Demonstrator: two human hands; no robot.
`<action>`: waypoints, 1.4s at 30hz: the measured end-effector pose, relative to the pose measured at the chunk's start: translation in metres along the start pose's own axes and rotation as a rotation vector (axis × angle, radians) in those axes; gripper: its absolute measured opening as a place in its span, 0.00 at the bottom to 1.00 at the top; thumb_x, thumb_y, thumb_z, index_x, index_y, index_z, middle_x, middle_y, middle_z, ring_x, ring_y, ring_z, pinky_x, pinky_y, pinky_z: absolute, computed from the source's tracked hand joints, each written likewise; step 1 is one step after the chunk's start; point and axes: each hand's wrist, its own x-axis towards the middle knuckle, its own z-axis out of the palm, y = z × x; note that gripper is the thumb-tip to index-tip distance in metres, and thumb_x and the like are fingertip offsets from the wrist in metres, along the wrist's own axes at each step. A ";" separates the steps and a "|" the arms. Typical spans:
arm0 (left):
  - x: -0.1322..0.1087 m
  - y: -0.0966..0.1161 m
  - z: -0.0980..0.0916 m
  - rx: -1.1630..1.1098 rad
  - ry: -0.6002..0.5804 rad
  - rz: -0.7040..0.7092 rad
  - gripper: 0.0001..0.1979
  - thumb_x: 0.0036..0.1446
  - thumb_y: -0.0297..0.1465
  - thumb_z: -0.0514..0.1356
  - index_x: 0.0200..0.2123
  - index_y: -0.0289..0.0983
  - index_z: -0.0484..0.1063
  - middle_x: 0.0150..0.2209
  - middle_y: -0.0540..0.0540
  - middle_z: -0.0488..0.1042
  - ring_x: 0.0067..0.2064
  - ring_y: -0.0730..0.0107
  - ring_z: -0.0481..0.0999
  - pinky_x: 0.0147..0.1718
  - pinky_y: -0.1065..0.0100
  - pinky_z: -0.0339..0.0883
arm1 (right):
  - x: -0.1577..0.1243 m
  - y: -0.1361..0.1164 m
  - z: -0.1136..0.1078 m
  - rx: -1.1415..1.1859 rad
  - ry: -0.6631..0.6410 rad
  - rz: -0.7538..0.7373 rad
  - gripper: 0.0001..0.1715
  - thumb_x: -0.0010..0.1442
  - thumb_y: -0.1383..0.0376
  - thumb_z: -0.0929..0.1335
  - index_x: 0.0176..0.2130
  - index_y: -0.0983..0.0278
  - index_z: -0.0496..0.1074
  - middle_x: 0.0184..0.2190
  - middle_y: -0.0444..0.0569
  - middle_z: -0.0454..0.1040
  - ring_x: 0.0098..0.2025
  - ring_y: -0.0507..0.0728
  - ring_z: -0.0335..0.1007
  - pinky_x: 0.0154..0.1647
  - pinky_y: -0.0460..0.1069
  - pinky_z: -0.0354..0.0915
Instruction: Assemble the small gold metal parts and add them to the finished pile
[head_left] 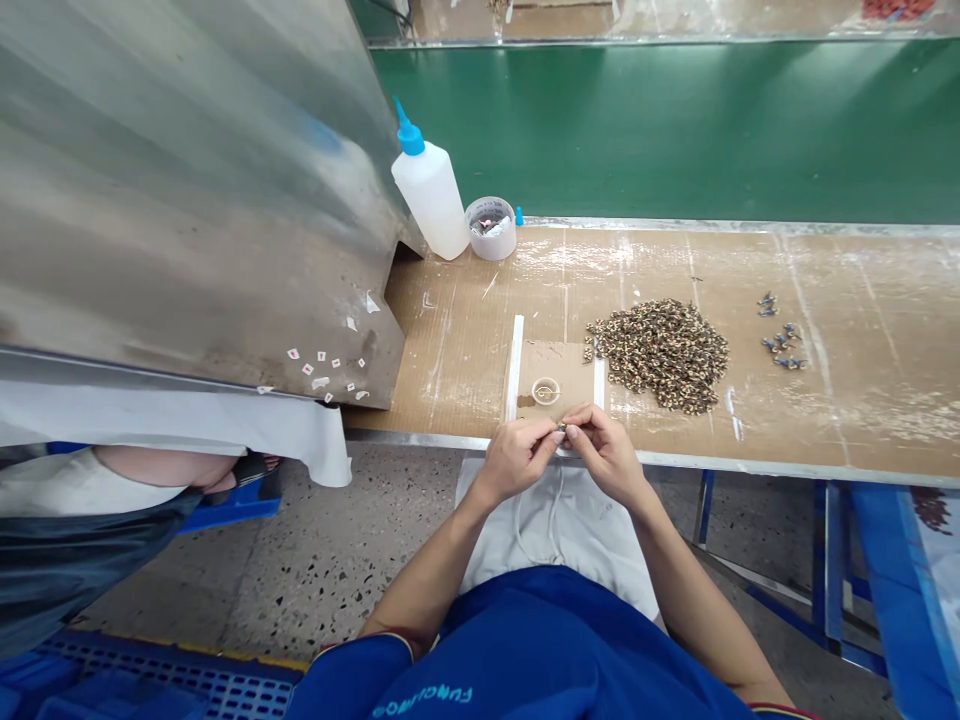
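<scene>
Cardboard-topped bench [465, 330] runs across a workshop, with a green conveyor belt [675, 130] behind it and a speckled terrazzo floor [337, 530] below. At the bench's front edge, the person's left hand [516, 460] and right hand [604, 455] meet, their fingertips [557, 437] pinching a tiny dark piece [562, 428] from both sides. Both grips are closed on it. The piece sits about midway between the hands, neither one nearer, and is too small for its long axis to be told.

Just ahead of the hands, a cardboard square [555, 375] edged by white strips carries a small round clear dish [545, 391]; what it holds, if anything, cannot be made out. To the right, nearer the right hand, lies a heap of small speckled brown-and-cream rings [660, 355], with a few blue-and-silver pieces [780, 340] beyond it. Farther back on the left, a white squeeze bottle with a blue nozzle [429, 190] stands beside a round tub [490, 228] holding pink and white scraps. A galvanized metal sheet [187, 200] fills the left side, and a white cloth [555, 520] hangs below the hands.
</scene>
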 end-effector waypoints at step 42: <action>0.000 0.002 0.001 0.030 0.033 0.018 0.21 0.71 0.37 0.48 0.27 0.36 0.68 0.25 0.48 0.71 0.27 0.71 0.68 0.28 0.70 0.57 | -0.002 0.001 0.002 -0.028 0.036 -0.017 0.19 0.66 0.48 0.67 0.38 0.61 0.71 0.35 0.49 0.75 0.31 0.53 0.73 0.33 0.49 0.73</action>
